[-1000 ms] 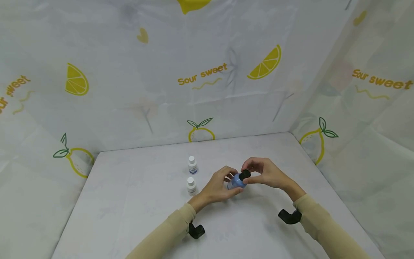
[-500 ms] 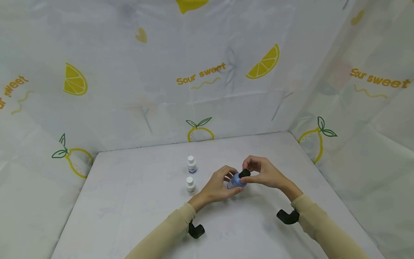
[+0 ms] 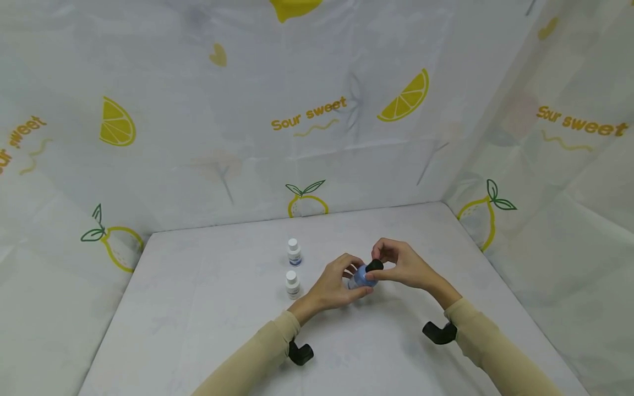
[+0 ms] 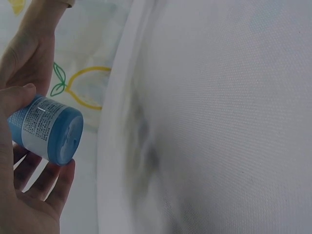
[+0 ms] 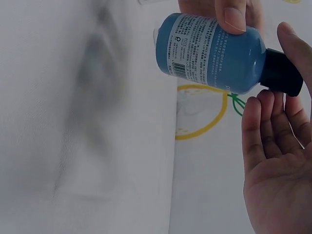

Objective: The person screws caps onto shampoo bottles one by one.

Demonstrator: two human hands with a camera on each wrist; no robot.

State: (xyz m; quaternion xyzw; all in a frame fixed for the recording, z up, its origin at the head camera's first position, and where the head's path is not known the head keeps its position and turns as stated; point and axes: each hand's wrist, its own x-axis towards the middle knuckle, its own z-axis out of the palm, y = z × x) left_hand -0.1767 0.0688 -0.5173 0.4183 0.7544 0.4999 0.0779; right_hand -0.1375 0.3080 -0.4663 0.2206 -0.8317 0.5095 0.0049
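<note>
A small blue bottle (image 5: 239, 61) with a printed label and a black cap (image 5: 282, 73) is held tilted above the table. My left hand (image 3: 333, 283) grips the bottle's body between thumb and fingers; in the left wrist view its base faces the camera. At the cap, my right hand (image 3: 408, 265) has its thumb and fingers curled about the black top. The right wrist view shows the cap seated on the bottle's neck. To the left of my left hand stand two small white bottles, a nearer one (image 3: 293, 286) and a farther one (image 3: 294, 254), both upright with white caps.
The white-covered table (image 3: 208, 308) runs back to a hanging white curtain (image 3: 198, 110) with lemon prints. Another curtain side (image 3: 569, 181) borders the table on the right. Black curved pieces (image 3: 300, 352) hang below both wrists.
My right hand shifts slightly about the cap, and its thumb moves a little left over the bottle. My left hand, the blue bottle and the white bottles stay essentially in place.
</note>
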